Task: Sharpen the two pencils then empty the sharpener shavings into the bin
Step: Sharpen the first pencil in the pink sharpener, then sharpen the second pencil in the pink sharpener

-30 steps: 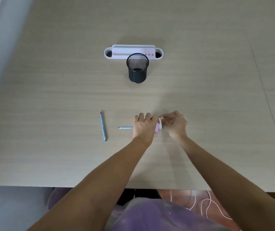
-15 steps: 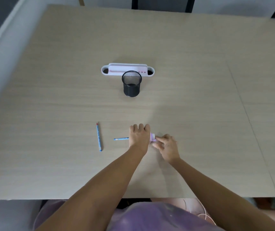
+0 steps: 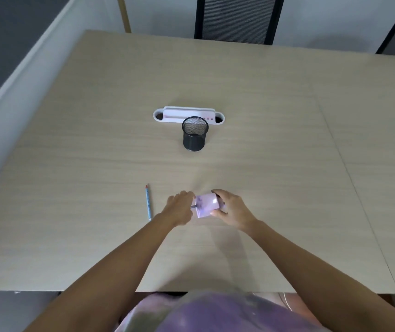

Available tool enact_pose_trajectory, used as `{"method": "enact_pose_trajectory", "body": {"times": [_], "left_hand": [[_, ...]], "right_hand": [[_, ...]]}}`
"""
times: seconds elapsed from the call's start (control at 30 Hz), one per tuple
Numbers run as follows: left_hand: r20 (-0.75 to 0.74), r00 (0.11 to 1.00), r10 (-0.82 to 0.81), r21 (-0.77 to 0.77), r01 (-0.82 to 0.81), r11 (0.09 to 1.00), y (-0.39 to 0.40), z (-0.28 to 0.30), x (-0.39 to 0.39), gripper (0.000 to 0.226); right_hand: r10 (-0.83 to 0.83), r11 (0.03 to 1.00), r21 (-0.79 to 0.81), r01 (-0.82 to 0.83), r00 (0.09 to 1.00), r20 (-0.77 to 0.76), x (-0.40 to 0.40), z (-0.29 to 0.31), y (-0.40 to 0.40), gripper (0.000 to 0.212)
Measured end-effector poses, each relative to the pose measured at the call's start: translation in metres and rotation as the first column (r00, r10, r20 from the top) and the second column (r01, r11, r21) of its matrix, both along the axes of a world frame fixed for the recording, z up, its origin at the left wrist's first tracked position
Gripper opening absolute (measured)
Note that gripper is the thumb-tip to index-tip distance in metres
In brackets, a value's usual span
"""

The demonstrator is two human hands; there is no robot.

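Note:
A lilac box-shaped sharpener (image 3: 207,204) is held just above the table by my right hand (image 3: 232,210), which wraps its right side. My left hand (image 3: 179,208) is closed at the sharpener's left face, where a short grey-blue stub of a pencil (image 3: 194,207) shows between fingers and box. The rest of that pencil is hidden by my hand. A second blue pencil (image 3: 148,202) with a red tip lies on the table to the left, tip pointing away from me. A black mesh bin (image 3: 194,137) stands upright farther back in the middle.
A white desk organiser (image 3: 167,115) sits right behind the mesh bin. The wooden table (image 3: 287,164) has a seam running down its right side. A black chair (image 3: 237,17) stands beyond the far edge, a wall along the left.
The sharpener has been lifted and turned into full view in my right hand. The pencil that stuck out left of my left hand no longer shows. The head camera has tilted up.

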State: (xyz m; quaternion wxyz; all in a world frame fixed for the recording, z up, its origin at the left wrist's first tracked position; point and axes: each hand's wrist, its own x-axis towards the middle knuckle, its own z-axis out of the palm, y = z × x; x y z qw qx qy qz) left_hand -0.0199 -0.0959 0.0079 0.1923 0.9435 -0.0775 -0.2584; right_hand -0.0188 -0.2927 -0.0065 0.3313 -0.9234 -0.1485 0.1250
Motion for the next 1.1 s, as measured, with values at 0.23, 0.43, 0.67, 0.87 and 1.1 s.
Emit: {"method": "enact_pose_trajectory", "body": {"times": [0.23, 0.43, 0.67, 0.87, 1.1], "left_hand": [[-0.041, 0.999, 0.016, -0.175, -0.023, 0.984, 0.005, -0.007, 0.001, 0.021], [-0.054, 0.998, -0.032, -0.198, 0.020, 0.980, 0.012, -0.007, 0.007, 0.032], [0.005, 0.998, 0.059, -0.136, -0.057, 0.989, 0.019, -0.007, 0.008, 0.047], [-0.002, 0.983, 0.184, 0.026, -0.184, 0.983, 0.041, -0.003, 0.002, 0.060], [0.042, 0.946, 0.321, -0.142, -0.313, 0.939, 0.074, -0.011, -0.007, 0.039]], "right_hand": [[0.029, 1.000, -0.001, -0.029, 0.998, 0.046, -0.005, -0.001, 0.004, 0.047], [0.032, 0.998, -0.059, -0.027, 0.996, 0.085, -0.007, -0.002, 0.008, 0.045], [0.004, 0.998, -0.069, 0.002, 0.996, 0.091, -0.009, -0.002, 0.010, 0.046], [0.009, 0.998, -0.059, -0.004, 0.995, 0.098, -0.009, -0.003, 0.010, 0.046], [0.003, 1.000, -0.022, -0.001, 0.992, 0.130, -0.012, -0.006, 0.010, 0.044]]}}
